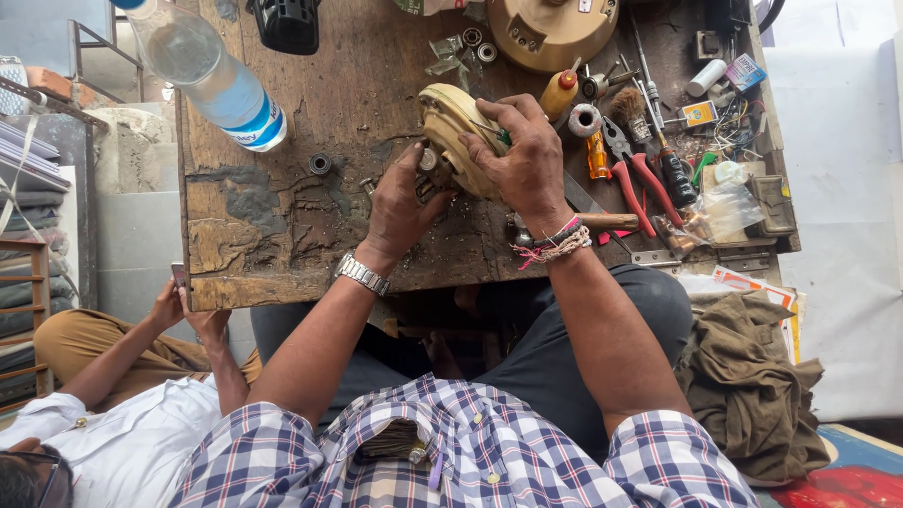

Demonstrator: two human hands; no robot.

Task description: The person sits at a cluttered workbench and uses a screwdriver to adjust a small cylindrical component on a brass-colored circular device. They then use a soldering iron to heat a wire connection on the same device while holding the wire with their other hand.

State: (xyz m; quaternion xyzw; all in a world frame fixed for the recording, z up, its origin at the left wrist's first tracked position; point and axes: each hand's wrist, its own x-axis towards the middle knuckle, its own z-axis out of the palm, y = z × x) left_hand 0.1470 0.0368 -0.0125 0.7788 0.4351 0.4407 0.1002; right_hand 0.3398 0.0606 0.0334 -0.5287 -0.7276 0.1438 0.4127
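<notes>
Centre of frame, just above mid-height: both hands on a cream housing [454, 127] held on edge over the wooden worktop [282, 226]. Right hand [527, 160] wraps the housing from the right, grip clenched on it, w/ a thin green-handled tool [499, 134] under the fingers, tip across the casing. Left hand [400, 207] comes up from below-left, fingertips pinching the metal part at the housing's lower-left edge; grip closed on the housing there. Steel watch [363, 275] on left wrist, thread bands [555, 245] on right.

Upper left: water bottle [212, 75] lying tilted on the worktop. Top centre: second cream housing [550, 28], well apart from the hands. Right of the hands, near: red pliers [632, 193], orange screwdriver [598, 155], brush [628, 105], small orange bottle [559, 92], tape roll [584, 119]. A small ring [321, 164] sits left of centre.

Lower left: another person [122, 414] in white shirt, hands up at the worktop's corner holding a phone [179, 275]. Lower right: olive cloth [752, 376].
</notes>
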